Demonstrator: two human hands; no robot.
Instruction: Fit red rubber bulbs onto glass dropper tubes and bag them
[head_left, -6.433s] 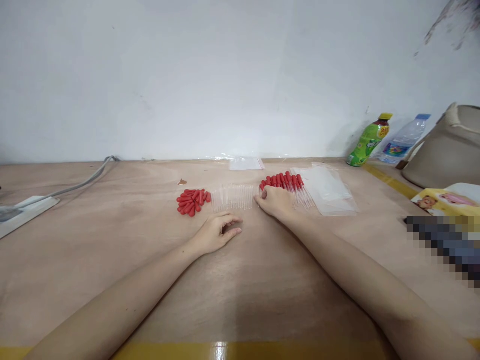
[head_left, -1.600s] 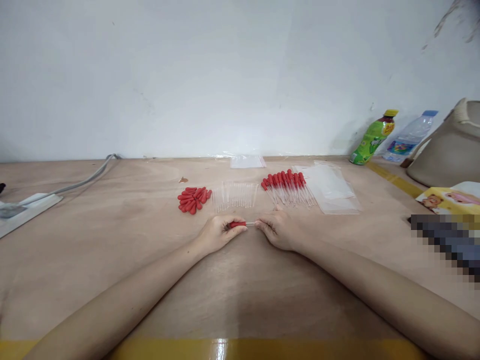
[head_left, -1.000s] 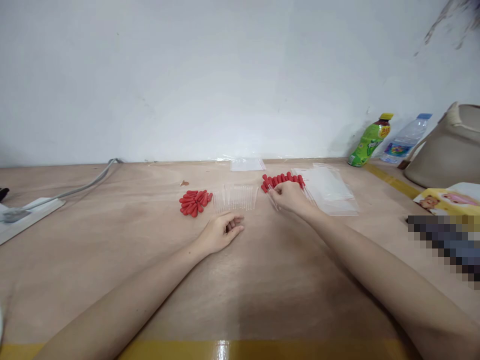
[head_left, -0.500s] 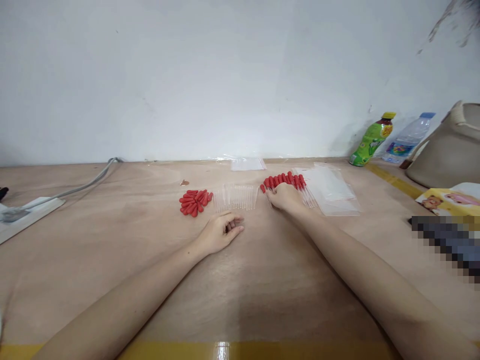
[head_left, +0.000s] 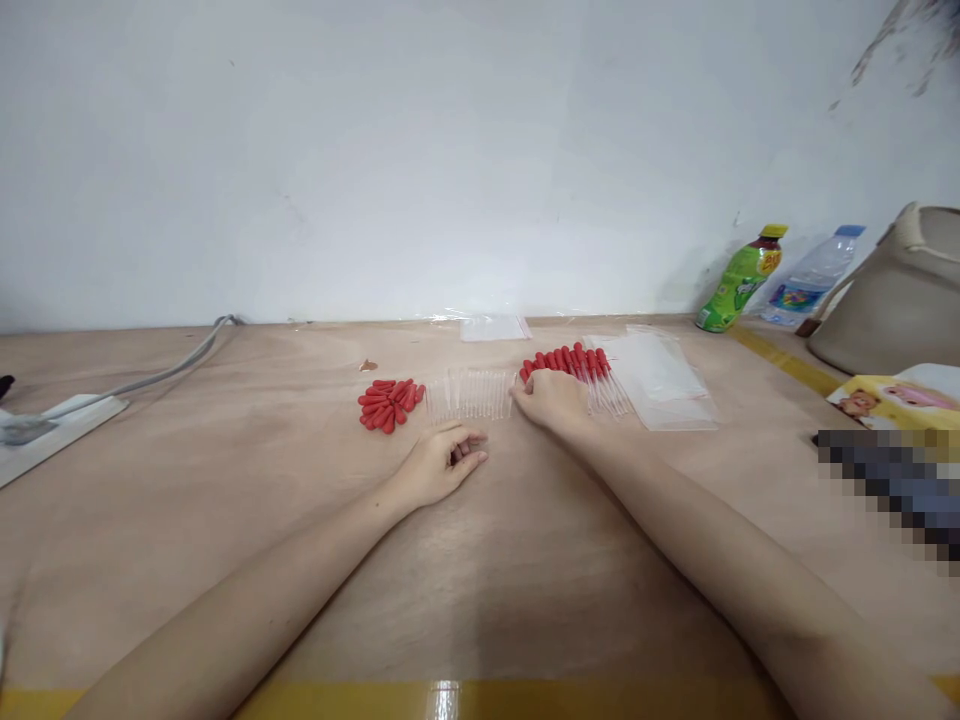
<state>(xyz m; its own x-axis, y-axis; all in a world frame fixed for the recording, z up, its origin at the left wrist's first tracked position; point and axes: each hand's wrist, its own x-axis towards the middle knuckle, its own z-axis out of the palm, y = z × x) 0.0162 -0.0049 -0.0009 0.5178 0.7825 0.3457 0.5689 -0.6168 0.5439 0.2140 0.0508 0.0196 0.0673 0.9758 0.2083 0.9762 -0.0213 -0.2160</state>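
My left hand [head_left: 442, 463] rests on the table with fingers loosely curled and the thumb apart, holding nothing. Just beyond it lies a row of clear glass dropper tubes [head_left: 480, 396]. To the left of the row is a pile of red rubber bulbs [head_left: 388, 405]. At the row's right end, my right hand [head_left: 551, 400] pinches the outermost tube between thumb and forefinger; the fingertips are partly hidden. Behind and to the right of that hand, several droppers with red bulbs fitted [head_left: 574, 360] lie side by side, partly covered by it.
Clear plastic bags [head_left: 671, 385] lie right of the droppers, another bag [head_left: 493, 328] by the wall. A green bottle [head_left: 742, 280], a clear bottle [head_left: 814, 275] and a beige bag [head_left: 889, 300] stand at the back right. A grey cable [head_left: 172, 368] runs along the left.
My right hand has moved left, from the finished-looking red-bulbed droppers to the right end of the tube row. The left hand has stayed in place.
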